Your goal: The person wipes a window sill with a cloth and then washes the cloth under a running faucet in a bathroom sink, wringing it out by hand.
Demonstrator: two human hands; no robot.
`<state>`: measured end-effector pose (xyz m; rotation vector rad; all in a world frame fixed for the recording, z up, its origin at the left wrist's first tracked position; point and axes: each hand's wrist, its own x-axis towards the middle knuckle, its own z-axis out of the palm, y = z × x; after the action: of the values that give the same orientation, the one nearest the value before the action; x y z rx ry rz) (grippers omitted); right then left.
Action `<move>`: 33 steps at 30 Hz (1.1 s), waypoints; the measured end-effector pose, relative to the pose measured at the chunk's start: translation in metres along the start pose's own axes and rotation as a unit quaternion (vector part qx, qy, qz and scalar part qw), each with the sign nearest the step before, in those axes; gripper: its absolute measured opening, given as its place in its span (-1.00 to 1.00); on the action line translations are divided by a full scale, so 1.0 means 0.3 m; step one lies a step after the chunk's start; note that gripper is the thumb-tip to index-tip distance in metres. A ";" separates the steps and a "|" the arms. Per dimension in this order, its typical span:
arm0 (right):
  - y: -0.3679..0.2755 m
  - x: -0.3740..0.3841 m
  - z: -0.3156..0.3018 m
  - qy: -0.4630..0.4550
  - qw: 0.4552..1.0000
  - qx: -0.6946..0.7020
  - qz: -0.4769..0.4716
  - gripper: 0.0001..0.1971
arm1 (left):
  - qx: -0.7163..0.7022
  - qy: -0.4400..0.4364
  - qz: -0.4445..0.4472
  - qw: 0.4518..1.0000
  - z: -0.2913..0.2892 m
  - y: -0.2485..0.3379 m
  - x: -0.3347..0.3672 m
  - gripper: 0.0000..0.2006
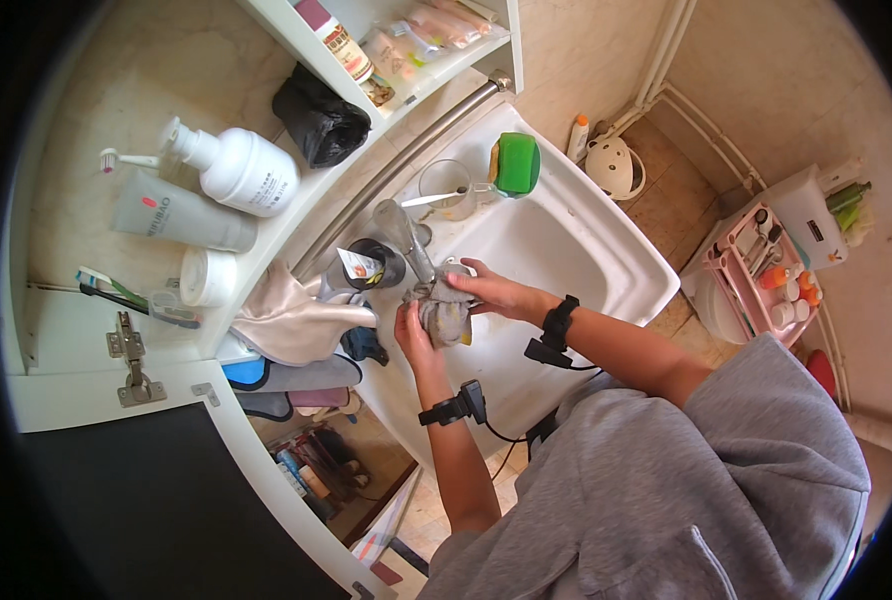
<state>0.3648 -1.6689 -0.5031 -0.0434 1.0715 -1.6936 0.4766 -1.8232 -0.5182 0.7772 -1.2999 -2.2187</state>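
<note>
Grey cloth (446, 320), loose end toward wearer (656, 480) (long axis unclear); left fingers (408, 314), right fingers (467, 284) gripping.

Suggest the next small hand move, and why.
Probably a gentle squeeze of the gray cloth: the left hand and right hand both grip it, bunched, by the faucet and over the sink, so any drips should land in the basin.
</note>
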 end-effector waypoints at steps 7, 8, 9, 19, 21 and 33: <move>0.073 0.005 -0.004 -0.029 0.982 -0.156 -0.103 0.28 | -0.120 0.027 -0.122 0.985 0.038 -0.014 -0.029 -0.63; 0.085 0.017 0.004 -0.029 0.982 -0.156 -0.103 0.28 | -0.120 0.028 -0.122 0.985 0.025 -0.011 -0.027 -0.63; 0.095 0.032 0.012 -0.001 0.971 -0.193 -0.140 0.19 | -0.137 -0.003 -0.134 0.981 0.015 -0.006 -0.026 -0.65; 0.036 0.032 0.034 0.069 0.995 -0.006 -0.067 -0.44 | 0.019 -0.039 -0.049 0.998 0.010 -0.012 -0.074 -0.46; 0.022 0.034 0.034 0.059 0.997 0.042 -0.035 -0.45 | -0.026 0.013 -0.210 0.977 0.007 -0.009 -0.113 -0.46; -0.015 0.105 0.015 0.161 0.986 0.045 0.013 -0.55 | -0.219 0.036 -0.147 0.964 -0.028 0.023 -0.044 -0.51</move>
<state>0.3505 -1.6964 -0.5118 0.3098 1.2246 -1.7611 0.4924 -1.8233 -0.5122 0.9077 -0.6466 -2.5513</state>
